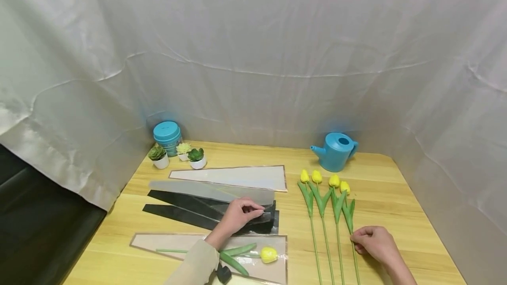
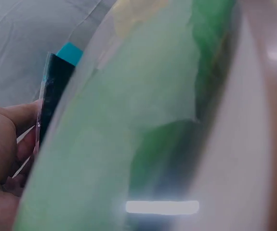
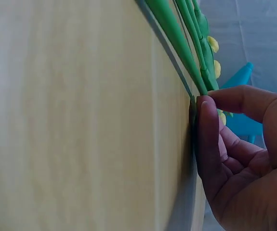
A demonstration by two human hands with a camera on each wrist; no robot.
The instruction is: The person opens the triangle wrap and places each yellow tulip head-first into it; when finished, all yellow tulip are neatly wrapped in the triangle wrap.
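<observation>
My left hand (image 1: 237,216) pinches the edge of a black tapered flower sleeve (image 1: 196,203) near its wide end. In the left wrist view, the fingers (image 2: 25,115) hold this dark, clear-edged sleeve (image 2: 56,89) upright. My right hand (image 1: 377,242) pinches the green stem of the rightmost yellow tulip (image 1: 345,187), just below its leaves. Thumb and finger meet on that stem (image 3: 179,45) in the right wrist view. Under the left forearm, another yellow tulip (image 1: 269,254) lies on a pale, brown-edged sleeve (image 1: 150,241).
Several tulips (image 1: 322,208) lie side by side at the right. A blue watering can (image 1: 334,155) stands behind them. Small potted succulents (image 1: 196,157) and a blue-lidded container (image 1: 167,133) occupy the back left. A white sleeve (image 1: 237,177) lies behind the black ones.
</observation>
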